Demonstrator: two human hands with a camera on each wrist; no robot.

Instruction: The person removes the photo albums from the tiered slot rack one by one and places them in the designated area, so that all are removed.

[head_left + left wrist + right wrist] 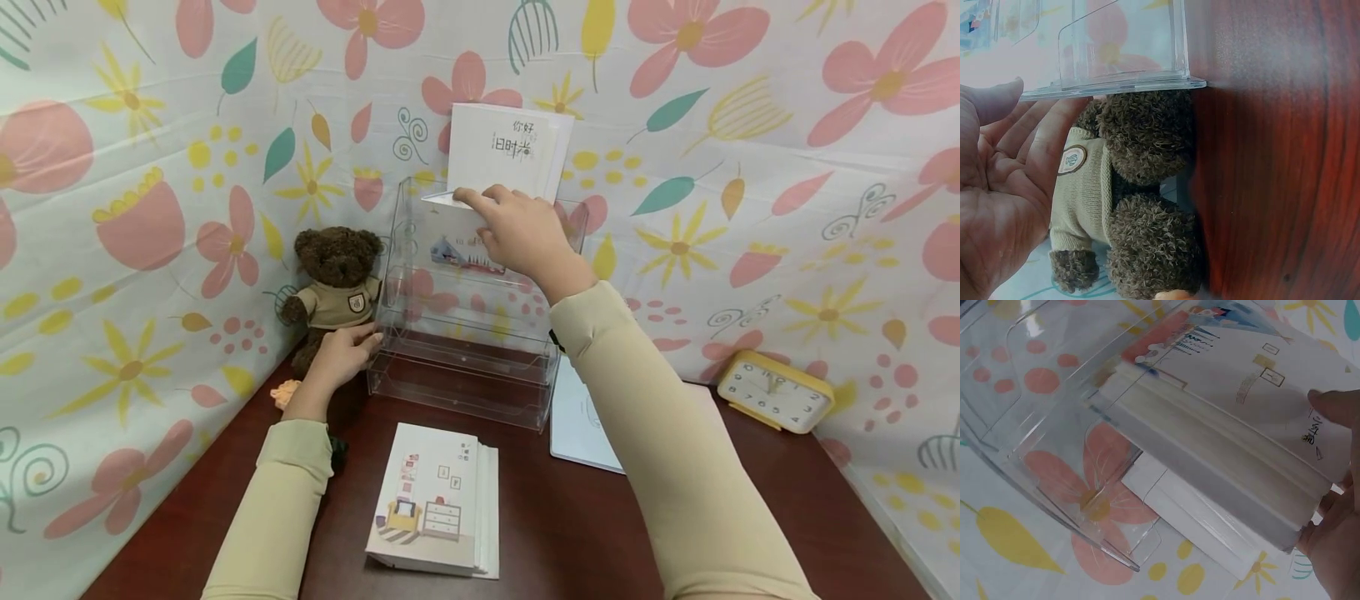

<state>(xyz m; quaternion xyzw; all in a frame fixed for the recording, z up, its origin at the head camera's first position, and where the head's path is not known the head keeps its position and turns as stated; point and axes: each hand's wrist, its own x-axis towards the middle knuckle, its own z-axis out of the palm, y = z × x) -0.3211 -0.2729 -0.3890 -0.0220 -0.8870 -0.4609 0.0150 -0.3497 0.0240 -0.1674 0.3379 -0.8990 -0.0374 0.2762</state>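
A clear acrylic rack (465, 404) with stepped tiers stands on the table. Up at its top tier, my right hand (521, 229) grips a stack of thin notebooks (1222, 469), thumb on the illustrated cover and fingers round the lower edge. Behind them, white notebooks (498, 150) with printed characters stand upright in the rack. My left hand (345, 358) holds the rack's left side low down, its thumb (997, 103) over the panel edge and fingers along the outer side. Another stack of notebooks (427, 500), the top cover showing a drawn room, lies on the table in front.
A brown teddy bear (337, 279) in a beige sweater sits close against the rack's left side. A small orange item (285, 393) lies by it. White-covered books (581, 425) lie right of the rack, partly under my right arm. A yellow clock (776, 392) stands at the right back.
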